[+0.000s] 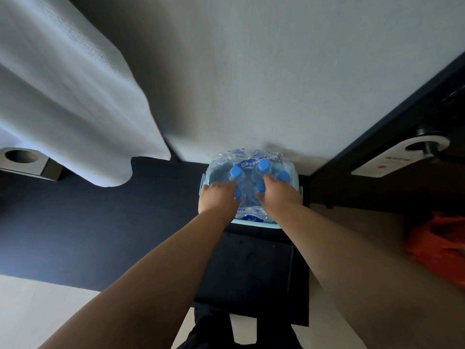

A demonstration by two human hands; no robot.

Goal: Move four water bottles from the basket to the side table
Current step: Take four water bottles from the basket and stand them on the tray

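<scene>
Currently both arms are seen reaching down into the basket; pick-up step judged to be in hand, nothing yet lifted clear.

White wall [276,71] fills the upper view, white bedding [63,96] hangs at left, dark floor [88,222] lies below it. A dark surface [251,273] is seen under the basket, which sits on its far end against the wall. Whether this is the side table cannot be told; no bottles are seen set down anywhere outside the basket. An orange item [437,248] is noted at right, blurred.

Light blue basket [203,183] holds a plastic-wrapped pack of water bottles [263,170], upright, blue caps up. Four or five caps are visible; exact count cannot be told because the hands cover part.

Left hand [219,197] is curled over the near-left bottle, fingers wrapped at the neck, cap [237,193] partly covered. Right hand [279,192] is likewise closed round the near-right bottle, its cap [260,186] showing beside the fingers. Firmness of either grip cannot be confirmed; some blur.

Next move, as judged: both bottles to be pulled straight up, clear of the torn wrap [249,153] and the basket rim, then carried to the side table and stood upright. Snagging on the wrap and dragging a neighbouring bottle [236,172] along are the likely faults. A second trip would be needed for the remaining two.
</scene>
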